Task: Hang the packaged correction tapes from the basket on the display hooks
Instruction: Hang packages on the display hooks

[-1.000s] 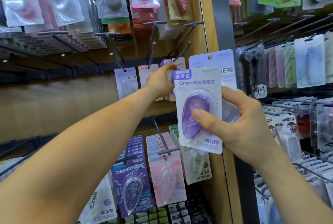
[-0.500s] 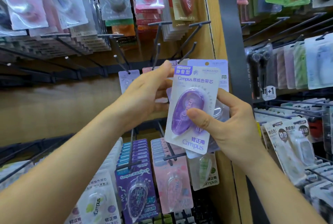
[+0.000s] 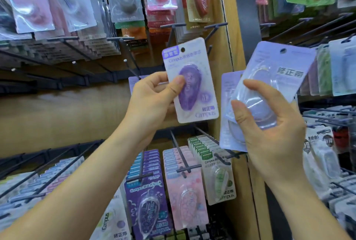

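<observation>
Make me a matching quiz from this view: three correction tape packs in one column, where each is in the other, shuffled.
1. white card pack with purple tape
2. pale lavender pack with clear blister
3. pink floral pack

A. on a lower hook
B. in the left hand
C. in the right hand

Pairs: 1-B, 2-C, 3-A

left hand point(image 3: 152, 102) holding packet point(image 3: 190, 83) left of right hand point(image 3: 269, 124), hooks point(image 3: 134, 62) behind
</observation>
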The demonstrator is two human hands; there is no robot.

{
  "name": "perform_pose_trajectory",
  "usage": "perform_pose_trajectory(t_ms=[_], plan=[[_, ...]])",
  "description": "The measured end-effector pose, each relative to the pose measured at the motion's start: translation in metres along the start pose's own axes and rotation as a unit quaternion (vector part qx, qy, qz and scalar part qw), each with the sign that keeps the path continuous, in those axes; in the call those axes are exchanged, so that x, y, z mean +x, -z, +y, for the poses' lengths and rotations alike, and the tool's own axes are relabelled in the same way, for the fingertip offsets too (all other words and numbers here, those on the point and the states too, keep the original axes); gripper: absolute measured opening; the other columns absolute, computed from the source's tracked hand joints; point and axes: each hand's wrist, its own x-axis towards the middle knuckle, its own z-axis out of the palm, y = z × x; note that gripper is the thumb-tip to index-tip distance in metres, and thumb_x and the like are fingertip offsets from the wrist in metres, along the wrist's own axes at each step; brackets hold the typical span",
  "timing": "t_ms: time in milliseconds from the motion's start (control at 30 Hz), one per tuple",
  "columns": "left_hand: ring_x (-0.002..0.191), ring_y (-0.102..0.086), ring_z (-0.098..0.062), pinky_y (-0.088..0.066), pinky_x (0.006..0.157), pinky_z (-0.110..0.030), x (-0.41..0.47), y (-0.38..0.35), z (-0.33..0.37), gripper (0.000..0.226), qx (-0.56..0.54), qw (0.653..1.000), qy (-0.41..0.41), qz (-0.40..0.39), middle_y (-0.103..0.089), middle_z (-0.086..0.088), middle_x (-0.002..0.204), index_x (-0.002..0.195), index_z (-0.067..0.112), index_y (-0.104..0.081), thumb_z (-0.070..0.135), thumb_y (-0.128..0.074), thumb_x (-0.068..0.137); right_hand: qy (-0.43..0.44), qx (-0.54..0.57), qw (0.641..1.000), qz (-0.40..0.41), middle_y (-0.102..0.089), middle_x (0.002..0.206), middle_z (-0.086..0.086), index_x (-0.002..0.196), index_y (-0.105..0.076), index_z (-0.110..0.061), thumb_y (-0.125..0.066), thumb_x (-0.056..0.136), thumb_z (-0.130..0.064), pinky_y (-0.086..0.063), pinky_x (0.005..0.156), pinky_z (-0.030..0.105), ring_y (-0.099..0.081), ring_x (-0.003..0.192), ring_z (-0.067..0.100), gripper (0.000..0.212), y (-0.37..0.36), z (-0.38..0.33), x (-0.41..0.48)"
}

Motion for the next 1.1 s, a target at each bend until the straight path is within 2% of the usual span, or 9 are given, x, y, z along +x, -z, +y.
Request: perform_pose_trajectory(t_ms=[233, 367, 500, 567, 667, 733, 867, 1000, 1100], plan=[[0.081, -0.074, -0.008, -0.060, 0.061, -0.022, 0.032, -0.030, 0.000, 0.007, 0.069, 0.998, 0.000, -0.006, -0.074, 0.005, 0.096, 0.101, 0.024, -0.063, 0.027, -0.062, 0.094, 0.021, -0.017, 1.000, -0.012, -0.064, 0.116, 0.019, 0.114, -0.062, -0.025, -0.066, 0.091, -0.028, -0.037, 0.091, 0.004, -0.061, 0.113, 0.026, 0.023, 0.004, 0.007, 0.002], [0.086, -0.073, -0.007, -0.062, 0.067, -0.028, 0.038, -0.033, 0.000, 0.012, 0.081, 0.997, -0.010, 0.014, -0.072, 0.006, 0.101, 0.103, 0.028, -0.060, 0.030, -0.065, 0.092, 0.018, -0.014, 1.000, -0.019, -0.064, 0.115, 0.016, 0.114, -0.063, -0.027, -0.066, 0.091, -0.029, -0.038, 0.091, 0.006, -0.060, 0.112, 0.022, 0.023, 0.007, 0.009, 0.003], [0.080, -0.074, -0.020, -0.062, 0.067, -0.046, 0.038, -0.029, -0.007, 0.037, 0.123, 0.989, -0.077, 0.030, -0.075, -0.004, 0.093, 0.122, 0.036, -0.050, 0.024, -0.068, 0.092, 0.024, -0.015, 0.999, -0.027, -0.064, 0.117, 0.014, 0.113, -0.062, -0.028, -0.066, 0.091, -0.028, -0.037, 0.092, 0.006, -0.059, 0.114, 0.016, 0.023, 0.010, 0.007, 0.002], [0.082, -0.072, -0.019, -0.062, 0.067, -0.045, 0.045, -0.028, -0.015, 0.040, 0.184, 0.978, -0.093, 0.026, -0.074, -0.003, 0.094, 0.131, 0.035, -0.051, 0.027, -0.066, 0.094, 0.035, -0.019, 0.999, -0.026, -0.063, 0.117, 0.012, 0.114, -0.061, -0.029, -0.066, 0.090, -0.028, -0.036, 0.092, 0.005, -0.056, 0.113, 0.006, 0.024, 0.012, 0.004, 0.003], [0.096, -0.065, -0.012, -0.059, 0.071, -0.034, 0.065, -0.029, -0.032, 0.040, 0.293, 0.952, -0.086, 0.030, -0.067, 0.005, 0.118, 0.134, 0.032, -0.055, 0.035, -0.062, 0.095, 0.048, -0.008, 0.997, -0.054, -0.054, 0.128, -0.013, 0.128, -0.052, -0.029, -0.068, 0.088, -0.025, -0.036, 0.097, 0.008, -0.049, 0.118, -0.005, 0.043, 0.015, 0.000, 0.007], [0.096, -0.061, -0.011, -0.052, 0.066, -0.024, 0.079, -0.029, -0.042, 0.041, 0.330, 0.941, -0.064, 0.019, -0.062, 0.007, 0.118, 0.134, 0.035, -0.052, 0.034, -0.064, 0.094, 0.067, -0.004, 0.994, -0.080, -0.040, 0.133, -0.037, 0.136, -0.039, -0.028, -0.070, 0.086, -0.022, -0.030, 0.101, 0.005, -0.041, 0.124, -0.014, 0.060, 0.015, -0.001, 0.008], [0.107, -0.061, -0.025, -0.050, 0.072, -0.028, 0.104, -0.028, -0.061, 0.052, 0.397, 0.917, -0.029, -0.003, -0.060, 0.000, 0.129, 0.133, 0.035, -0.047, 0.028, -0.072, 0.088, 0.059, 0.032, 0.991, -0.112, -0.026, 0.134, -0.053, 0.144, -0.026, -0.025, -0.074, 0.083, -0.014, -0.027, 0.099, -0.002, -0.031, 0.126, -0.026, 0.078, 0.011, -0.001, 0.007], [0.089, -0.058, -0.022, -0.040, 0.055, -0.016, 0.112, -0.027, -0.065, 0.056, 0.422, 0.907, -0.013, -0.009, -0.062, -0.004, 0.116, 0.135, 0.032, -0.042, 0.031, -0.072, 0.089, -0.014, 0.114, 0.983, -0.143, -0.039, 0.144, -0.036, 0.151, -0.016, -0.043, -0.080, 0.079, -0.022, -0.049, 0.104, 0.029, -0.050, 0.129, -0.002, 0.098, 0.008, -0.001, 0.005], [0.084, -0.055, -0.023, -0.034, 0.052, -0.019, 0.112, -0.026, -0.062, 0.060, 0.461, 0.887, -0.017, -0.031, -0.063, -0.009, 0.115, 0.142, 0.030, -0.035, 0.033, -0.067, 0.091, -0.055, 0.132, 0.976, -0.162, -0.049, 0.147, -0.017, 0.151, -0.009, -0.050, -0.078, 0.076, -0.026, -0.051, 0.102, 0.044, -0.055, 0.128, 0.008, 0.104, 0.005, 0.000, 0.004]])
